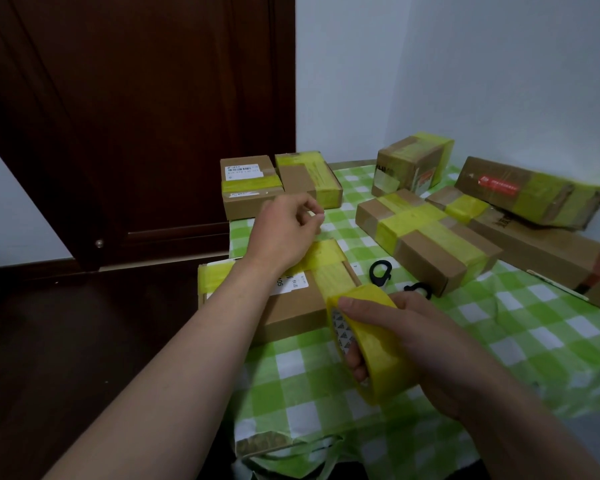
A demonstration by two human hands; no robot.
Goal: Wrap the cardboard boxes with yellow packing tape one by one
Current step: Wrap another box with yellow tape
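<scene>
At five o'clock, nearest me, my right grip (421, 342) is closed round the roll of yellow packing tape (385, 355): thumb across its top edge, fingers curled into the core. A strip of tape (333, 273) runs from the roll toward eleven o'clock onto the cardboard box (291, 311) lying at the counter (499, 344) edge, which already bears a yellow band across its top. My left grip (284, 230) hovers over the box's far end, wrist above that band, fingers curled toward the thumb; I cannot tell whether anything is pinched between them. Black scissors (370, 271) lie just beside the box at two o'clock. Beyond them, taped boxes (426, 237) are spread from twelve to two o'clock, some touching one another.
</scene>
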